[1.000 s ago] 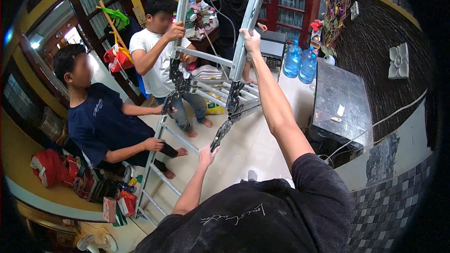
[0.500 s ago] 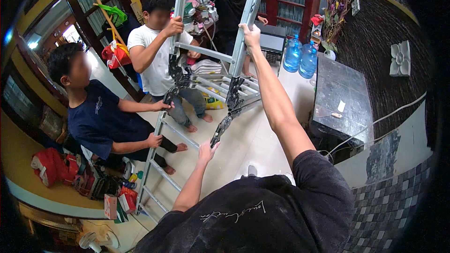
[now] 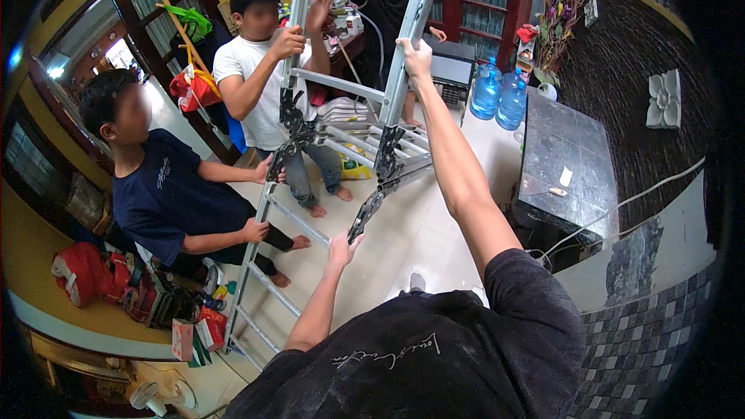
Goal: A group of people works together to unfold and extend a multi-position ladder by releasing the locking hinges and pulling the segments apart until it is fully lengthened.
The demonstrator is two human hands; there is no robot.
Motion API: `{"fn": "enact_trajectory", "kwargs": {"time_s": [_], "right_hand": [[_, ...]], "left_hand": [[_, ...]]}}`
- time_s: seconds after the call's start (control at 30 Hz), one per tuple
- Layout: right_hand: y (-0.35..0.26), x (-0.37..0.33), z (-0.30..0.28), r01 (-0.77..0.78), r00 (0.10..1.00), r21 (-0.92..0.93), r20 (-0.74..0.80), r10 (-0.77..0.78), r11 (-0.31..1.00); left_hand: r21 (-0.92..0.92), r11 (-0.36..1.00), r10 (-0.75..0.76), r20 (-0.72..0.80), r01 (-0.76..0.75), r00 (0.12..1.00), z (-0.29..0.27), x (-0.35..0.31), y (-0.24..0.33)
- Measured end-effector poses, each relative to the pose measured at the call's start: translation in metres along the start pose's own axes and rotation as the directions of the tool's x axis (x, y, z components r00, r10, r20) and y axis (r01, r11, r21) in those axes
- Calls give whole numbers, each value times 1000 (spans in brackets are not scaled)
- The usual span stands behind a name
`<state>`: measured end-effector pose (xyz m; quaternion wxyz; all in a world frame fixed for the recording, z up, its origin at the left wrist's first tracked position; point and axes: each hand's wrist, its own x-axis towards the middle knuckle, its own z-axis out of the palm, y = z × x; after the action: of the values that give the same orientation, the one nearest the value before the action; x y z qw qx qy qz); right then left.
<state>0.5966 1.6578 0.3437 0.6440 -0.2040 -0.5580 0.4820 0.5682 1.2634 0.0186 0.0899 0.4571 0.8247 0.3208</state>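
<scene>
A silver folding ladder (image 3: 341,84) with black hinges (image 3: 386,157) stands in front of me, bent at the joints. My right hand (image 3: 416,58), arm stretched up, is closed round the upper section's right rail. Lower down, my left hand (image 3: 341,250) grips the lower section's right rail just below a black hinge. A person in a white shirt (image 3: 260,81) holds the upper left rail with one hand and has the other raised, fingers spread. At the left, a person in a navy shirt (image 3: 182,190) has both hands on the lower section's left side.
Another person in black (image 3: 376,12) is behind the ladder. Two blue water jugs (image 3: 497,97) stand beside a dark-topped table (image 3: 566,155) at the right, with a white cable (image 3: 644,192) across it. Bags and boxes (image 3: 182,340) lie at the lower left, near a white fan (image 3: 147,398).
The person in white has lifted their free hand from beside the middle rung to an open palm near the upper rail. My hands and the ladder have barely moved.
</scene>
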Motion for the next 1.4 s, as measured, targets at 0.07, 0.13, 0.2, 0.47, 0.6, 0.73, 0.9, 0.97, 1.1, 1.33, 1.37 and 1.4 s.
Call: {"fn": "enact_trajectory", "kwargs": {"time_s": [0.07,0.13,0.2,0.47,0.6,0.73,0.9,0.97,1.1,1.33,1.37,1.4], "right_hand": [[-1,0,1,14,1000,5,4,-14,1000],[-2,-1,1,4,1000,-1,-1,-4,1000],[-4,-2,1,-26,1000,26,-6,26,999],[-6,-4,0,37,999,11,-4,-37,999],[-11,-8,3,52,998,44,19,-53,998],[-21,-21,13,109,994,25,22,-109,994],[-33,-34,21,186,980,37,61,-188,982],[-38,-39,21,197,976,50,79,-201,979],[-49,-47,23,196,972,91,116,-206,976],[-57,-68,32,229,950,96,195,-244,969],[-58,-70,34,212,946,115,225,-233,971],[-59,-73,36,119,962,98,233,-139,988]], "left_hand": [[8,1000,1,-1,-1,1000,-1,-1,1],[48,997,-60,57,57,997,-2,-2,3],[20,999,-27,31,26,999,-3,-2,4],[40,999,-23,12,23,1000,-1,-2,1],[-11,1000,-21,20,21,1000,2,-1,-4],[60,997,-58,37,55,998,7,0,-8],[46,999,-29,25,28,999,5,0,-6],[51,998,-26,24,25,999,1,-1,-2],[17,999,-33,25,32,999,-6,-4,8],[-16,1000,-5,-6,5,1000,-4,-4,6],[-37,998,39,-46,-41,998,-4,-4,5],[-30,998,48,-35,-49,998,-3,-4,5]]}}
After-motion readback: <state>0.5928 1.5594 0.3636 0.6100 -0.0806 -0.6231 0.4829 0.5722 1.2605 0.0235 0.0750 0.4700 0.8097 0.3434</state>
